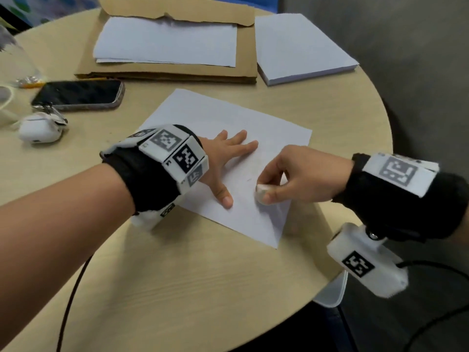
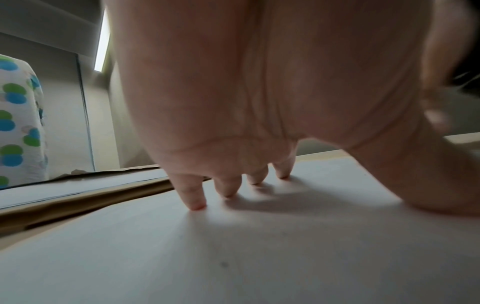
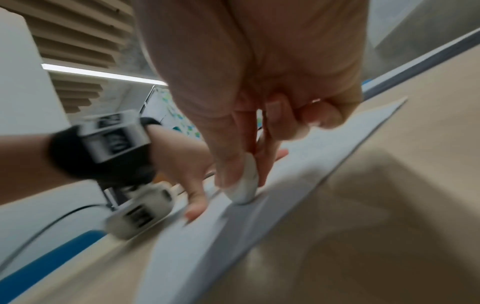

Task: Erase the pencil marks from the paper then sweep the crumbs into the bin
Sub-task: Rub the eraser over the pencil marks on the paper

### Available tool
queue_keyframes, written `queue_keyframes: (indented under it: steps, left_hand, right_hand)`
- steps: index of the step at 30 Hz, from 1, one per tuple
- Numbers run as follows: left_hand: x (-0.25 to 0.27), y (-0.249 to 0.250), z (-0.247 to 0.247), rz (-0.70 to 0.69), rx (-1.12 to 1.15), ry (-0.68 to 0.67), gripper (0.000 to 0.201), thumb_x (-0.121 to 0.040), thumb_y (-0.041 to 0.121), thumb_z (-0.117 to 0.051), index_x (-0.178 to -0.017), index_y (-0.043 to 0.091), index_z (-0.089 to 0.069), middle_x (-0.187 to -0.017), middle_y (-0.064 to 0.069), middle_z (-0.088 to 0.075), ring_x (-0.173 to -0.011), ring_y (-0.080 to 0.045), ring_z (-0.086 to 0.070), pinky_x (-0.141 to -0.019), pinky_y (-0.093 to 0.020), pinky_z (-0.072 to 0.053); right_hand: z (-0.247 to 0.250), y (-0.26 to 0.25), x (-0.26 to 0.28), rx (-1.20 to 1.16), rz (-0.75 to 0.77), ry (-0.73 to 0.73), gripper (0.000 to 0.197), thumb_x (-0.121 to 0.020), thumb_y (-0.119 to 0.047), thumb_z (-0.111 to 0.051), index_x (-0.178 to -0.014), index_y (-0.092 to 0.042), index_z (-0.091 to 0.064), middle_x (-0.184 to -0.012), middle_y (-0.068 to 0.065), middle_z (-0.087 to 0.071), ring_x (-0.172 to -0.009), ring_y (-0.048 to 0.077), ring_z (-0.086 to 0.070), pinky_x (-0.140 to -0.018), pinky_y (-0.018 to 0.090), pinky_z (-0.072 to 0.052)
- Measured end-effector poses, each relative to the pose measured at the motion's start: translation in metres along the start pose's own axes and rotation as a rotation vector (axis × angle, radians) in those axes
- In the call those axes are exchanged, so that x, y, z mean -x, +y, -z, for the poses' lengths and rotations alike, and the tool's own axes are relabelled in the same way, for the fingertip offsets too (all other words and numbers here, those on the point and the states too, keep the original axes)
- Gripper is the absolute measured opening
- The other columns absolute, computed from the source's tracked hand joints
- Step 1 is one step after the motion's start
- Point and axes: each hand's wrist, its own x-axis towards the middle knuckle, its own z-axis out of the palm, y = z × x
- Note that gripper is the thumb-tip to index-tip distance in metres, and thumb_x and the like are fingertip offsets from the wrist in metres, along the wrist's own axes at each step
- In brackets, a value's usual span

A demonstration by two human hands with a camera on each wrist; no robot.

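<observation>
Round wood table [image 1: 177, 288] w/ paper [image 1: 253, 128]: left hand [image 1: 223, 158] pressed flat, fingers spread; right hand [image 1: 299, 174] pinches eraser [image 1: 261, 190]; pencil marks barely visible; grey wall [image 1: 406, 47] behind.

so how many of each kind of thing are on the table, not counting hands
loose paper sheet: 1
paper stacks: 2
cardboard folder: 1
eraser: 1
phone: 1
earbud case: 1
total: 7

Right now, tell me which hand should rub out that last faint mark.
The right hand: it already pinches the eraser on the paper, close beside the mark. The left hand lies flat, pinning the sheet.
</observation>
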Motion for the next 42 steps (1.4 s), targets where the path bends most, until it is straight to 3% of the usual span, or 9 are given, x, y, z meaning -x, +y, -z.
queue_keyframes:
  steps: [3,9,15,21,26,31,34,38,42]
  left_hand:
    - [-0.001,0.0,0.001,-0.002,-0.023,-0.005,0.128,-0.063,0.048,-0.079,-0.145,0.035,0.019,-0.154,0.008,0.027,-0.144,-0.023,0.018,-0.116,-0.053,-0.005]
    - [-0.001,-0.001,0.002,0.007,-0.01,-0.021,0.127,-0.062,0.049,-0.078,-0.142,0.042,0.019,-0.153,0.009,0.027,-0.143,-0.024,0.019,-0.115,-0.057,-0.005]
    - [-0.003,-0.001,0.001,0.03,-0.026,-0.022,0.129,-0.061,0.05,-0.078,-0.143,0.039,0.02,-0.152,0.011,0.028,-0.143,-0.02,0.02,-0.116,-0.055,-0.003]
    - [-0.001,-0.003,0.001,-0.001,-0.013,-0.005,0.125,-0.063,0.048,-0.078,-0.144,0.041,0.016,-0.153,0.009,0.027,-0.143,-0.023,0.019,-0.115,-0.057,-0.005]
    - [-0.004,-0.003,0.0,0.016,-0.036,-0.016,0.128,-0.062,0.051,-0.077,-0.143,0.037,0.021,-0.152,0.01,0.028,-0.143,-0.021,0.02,-0.116,-0.055,-0.004]
    - [-0.003,-0.005,-0.001,-0.014,-0.019,-0.002,0.125,-0.062,0.049,-0.078,-0.144,0.04,0.016,-0.154,0.007,0.026,-0.143,-0.024,0.019,-0.116,-0.055,-0.006]
    - [-0.004,-0.005,0.0,0.002,-0.032,-0.011,0.128,-0.061,0.053,-0.077,-0.143,0.039,0.02,-0.153,0.009,0.028,-0.143,-0.022,0.019,-0.116,-0.055,-0.006]
    - [-0.005,-0.005,0.0,0.008,-0.054,-0.016,0.129,-0.062,0.053,-0.077,-0.143,0.037,0.023,-0.152,0.01,0.029,-0.143,-0.021,0.02,-0.117,-0.053,-0.005]
    - [-0.003,-0.005,0.002,-0.009,-0.044,-0.012,0.125,-0.063,0.051,-0.077,-0.144,0.039,0.017,-0.152,0.009,0.029,-0.143,-0.024,0.02,-0.116,-0.056,-0.006]
  right_hand:
    - [0.004,-0.004,0.001,-0.007,0.004,-0.047,0.015,-0.08,-0.03,-0.07,-0.092,-0.022,-0.073,-0.09,-0.006,-0.07,-0.085,0.012,-0.06,-0.082,0.027,-0.048]
    - [0.009,-0.006,-0.024,-0.089,-0.027,0.129,0.006,-0.078,-0.031,-0.071,-0.082,-0.027,-0.069,-0.085,-0.006,-0.065,-0.083,0.011,-0.058,-0.078,0.026,-0.046]
    - [0.007,-0.006,-0.002,0.015,-0.002,-0.122,0.01,-0.079,-0.032,-0.071,-0.088,-0.028,-0.07,-0.093,-0.004,-0.07,-0.083,0.01,-0.058,-0.079,0.024,-0.047]
    - [0.012,-0.009,-0.024,-0.066,-0.019,0.107,0.006,-0.079,-0.032,-0.071,-0.084,-0.029,-0.069,-0.088,-0.008,-0.067,-0.084,0.009,-0.056,-0.082,0.024,-0.044]
    - [0.005,-0.003,0.001,-0.058,0.012,-0.15,0.014,-0.079,-0.03,-0.072,-0.092,-0.024,-0.074,-0.092,-0.003,-0.072,-0.077,0.006,-0.057,-0.074,0.019,-0.045]
    - [0.016,-0.01,-0.029,-0.092,-0.06,0.141,0.016,-0.079,-0.03,-0.071,-0.094,-0.025,-0.072,-0.09,-0.006,-0.065,-0.087,0.01,-0.057,-0.083,0.026,-0.045]
    - [0.009,-0.003,-0.019,-0.045,-0.051,0.08,0.023,-0.079,-0.033,-0.071,-0.1,-0.024,-0.072,-0.091,-0.007,-0.066,-0.083,0.008,-0.056,-0.077,0.023,-0.042]
    - [0.009,-0.004,-0.004,-0.034,-0.021,-0.089,0.011,-0.078,-0.032,-0.071,-0.088,-0.027,-0.073,-0.085,-0.009,-0.069,-0.079,0.007,-0.057,-0.079,0.024,-0.046]
    - [0.016,-0.015,-0.03,-0.092,-0.045,0.104,0.005,-0.079,-0.03,-0.071,-0.079,-0.029,-0.066,-0.075,-0.012,-0.06,-0.082,0.01,-0.055,-0.076,0.024,-0.041]
